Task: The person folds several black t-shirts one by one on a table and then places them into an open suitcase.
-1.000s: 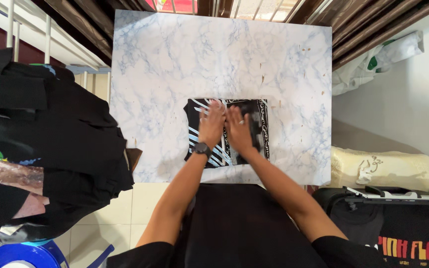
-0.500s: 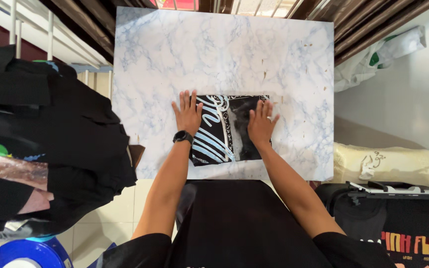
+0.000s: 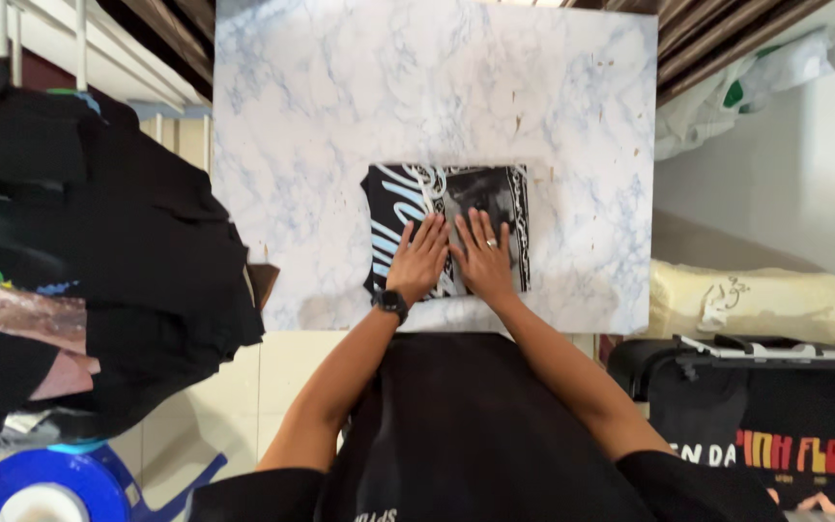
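A folded black garment (image 3: 446, 193) with pale blue and white print lies on the marble-patterned table (image 3: 340, 106), near its front edge. My left hand (image 3: 419, 259), with a black watch on the wrist, lies flat on the garment's near left part, fingers spread. My right hand (image 3: 484, 253), wearing a ring, presses flat beside it on the near right part. The two hands almost touch at the thumbs. Neither hand grips anything.
A heap of black clothes (image 3: 99, 242) is piled at the left. A pale cushion-like roll (image 3: 756, 304) and printed black shirts (image 3: 775, 435) sit at the right. A blue stool (image 3: 50, 488) stands at the bottom left, a white bag (image 3: 746, 92) at the upper right.
My hands were spread to the garment's left and right edges half a second ago; they have come back together at its near middle. The view has shifted slightly.
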